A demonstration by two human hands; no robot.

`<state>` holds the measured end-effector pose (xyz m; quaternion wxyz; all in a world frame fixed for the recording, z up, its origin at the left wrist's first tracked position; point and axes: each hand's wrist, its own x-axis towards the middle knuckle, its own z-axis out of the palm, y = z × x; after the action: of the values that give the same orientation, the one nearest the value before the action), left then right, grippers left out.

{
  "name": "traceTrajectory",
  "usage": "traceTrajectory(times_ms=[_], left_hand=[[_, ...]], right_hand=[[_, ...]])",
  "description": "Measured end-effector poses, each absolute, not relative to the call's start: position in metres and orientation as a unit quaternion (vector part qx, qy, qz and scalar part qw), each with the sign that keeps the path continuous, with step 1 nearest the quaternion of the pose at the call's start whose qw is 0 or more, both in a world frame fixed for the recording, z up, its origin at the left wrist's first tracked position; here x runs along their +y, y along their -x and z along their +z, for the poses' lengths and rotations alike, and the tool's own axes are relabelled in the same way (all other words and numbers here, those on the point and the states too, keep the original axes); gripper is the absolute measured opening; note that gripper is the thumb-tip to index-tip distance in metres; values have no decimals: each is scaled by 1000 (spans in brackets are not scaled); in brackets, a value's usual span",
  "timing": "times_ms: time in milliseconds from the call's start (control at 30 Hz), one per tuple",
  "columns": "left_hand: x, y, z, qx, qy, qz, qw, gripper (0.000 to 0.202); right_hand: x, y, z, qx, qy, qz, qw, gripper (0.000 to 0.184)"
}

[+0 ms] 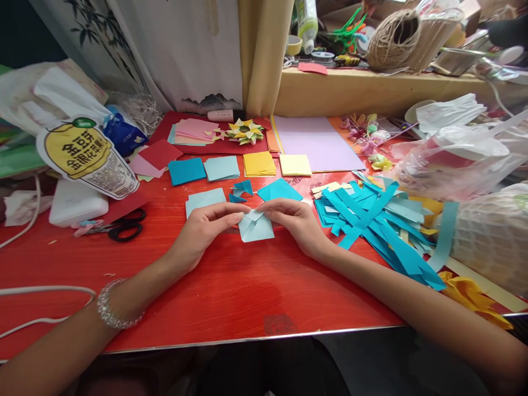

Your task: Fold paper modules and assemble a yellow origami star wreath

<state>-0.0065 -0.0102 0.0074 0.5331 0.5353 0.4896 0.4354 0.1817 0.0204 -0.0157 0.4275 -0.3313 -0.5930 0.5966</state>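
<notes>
A small pale blue paper square (256, 226), partly folded, lies on the red table (231, 291). My left hand (206, 225) pinches its upper left corner with closed fingers. My right hand (295, 219) pinches the upper right corner, fingers pressed on a folded flap. Small blue folded pieces (242, 190) lie just beyond the hands. A blue square (279, 190) and a pale blue square (205, 199) sit beside them.
Stacks of blue (186, 170), pale blue (221, 168) and yellow (258, 163) squares line the middle of the table. A heap of blue paper strips (371, 217) lies right. Black scissors (124, 226) lie left. A paper flower (245, 132), purple sheet (313, 143) and plastic bags (457, 148) stand behind.
</notes>
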Motion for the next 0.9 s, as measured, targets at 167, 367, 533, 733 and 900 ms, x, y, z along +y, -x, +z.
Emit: traceTrajectory(times_ms=[167, 367, 533, 733, 900], left_hand=[[-11, 7, 8, 501, -565, 432, 493, 17], [-13, 8, 7, 500, -623, 402, 448, 16], [-13, 8, 5, 496, -635, 399, 438, 21], [-11, 8, 4, 515, -643, 356, 441, 25], [-11, 8, 7, 524, -642, 337, 447, 25]], right_hand=[[17, -179, -10, -603, 316, 612, 402, 12], [18, -177, -11, -590, 335, 616, 400, 18], [18, -178, -13, -600, 352, 625, 354, 20], [17, -179, -16, -633, 365, 585, 353, 22], [17, -179, -18, -649, 368, 567, 350, 23]])
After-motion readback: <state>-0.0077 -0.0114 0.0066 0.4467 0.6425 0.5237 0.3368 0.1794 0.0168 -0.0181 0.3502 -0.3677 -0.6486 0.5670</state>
